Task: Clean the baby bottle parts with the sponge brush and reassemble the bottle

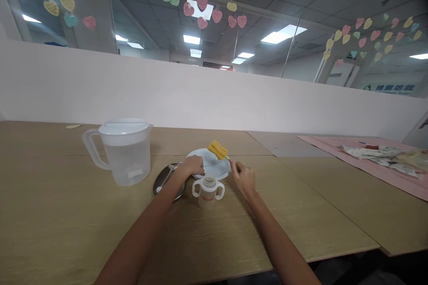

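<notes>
A yellow sponge brush [218, 149] is over the far right rim of a white basin [219, 173]. Its green handle end meets the fingertips of my right hand [245, 179], which are closed at it. At the basin's near left side is my left hand [194, 165], fingers curled; whatever they grip, if anything, is hidden. In front of the basin stands a small two-handled bottle [207, 192], upright, lidless, with red print. Left of it, partly behind my left forearm, a round metal tray [157, 181] carries whitish, clear small parts [163, 182].
A large clear pitcher [129, 160] with a white lid and some water stands at the left. A flat pale piece [74, 126] lies near the wall. On the far right, a pink cloth [321, 146] bears plastic packets [377, 156]. A low white wall [200, 98] bounds the table.
</notes>
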A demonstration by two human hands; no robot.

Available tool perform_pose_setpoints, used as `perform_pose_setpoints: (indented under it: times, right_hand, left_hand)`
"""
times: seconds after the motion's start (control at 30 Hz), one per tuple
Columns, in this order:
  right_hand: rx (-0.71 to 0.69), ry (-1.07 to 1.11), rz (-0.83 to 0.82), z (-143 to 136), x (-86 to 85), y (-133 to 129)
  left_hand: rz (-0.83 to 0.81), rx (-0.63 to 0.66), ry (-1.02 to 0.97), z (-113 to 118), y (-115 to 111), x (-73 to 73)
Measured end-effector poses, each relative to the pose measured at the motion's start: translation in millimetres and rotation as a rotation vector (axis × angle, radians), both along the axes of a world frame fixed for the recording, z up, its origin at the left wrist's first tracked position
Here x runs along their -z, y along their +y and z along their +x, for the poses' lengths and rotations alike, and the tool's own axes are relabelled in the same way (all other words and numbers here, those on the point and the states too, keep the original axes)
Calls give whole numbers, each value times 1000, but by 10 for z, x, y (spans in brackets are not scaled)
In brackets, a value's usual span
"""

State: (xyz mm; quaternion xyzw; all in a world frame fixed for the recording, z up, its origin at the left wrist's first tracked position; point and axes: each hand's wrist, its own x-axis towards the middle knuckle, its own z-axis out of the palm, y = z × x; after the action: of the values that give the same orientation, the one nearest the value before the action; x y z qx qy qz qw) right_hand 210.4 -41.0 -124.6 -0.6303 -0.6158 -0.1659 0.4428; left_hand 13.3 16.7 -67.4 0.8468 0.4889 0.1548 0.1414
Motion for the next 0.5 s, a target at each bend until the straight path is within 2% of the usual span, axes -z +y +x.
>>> perform_pose_setpoints:
  times: [0.1,0.3,0.4,0.5]
  right_hand:
    - [5,13,-5,8,-4,2]
    - [109,49,-78,30,-1,36]
    - [104,38,-81,21,14,46]
    - [48,-1,-36,6,29,41]
  left_hand:
    - [8,51,-48,-43,32,-81]
    - [83,143,-229,-145,-67,-469]
    - [98,102,-387,-166,-130,-574]
    - [124,28,-534,-156,-136,-567]
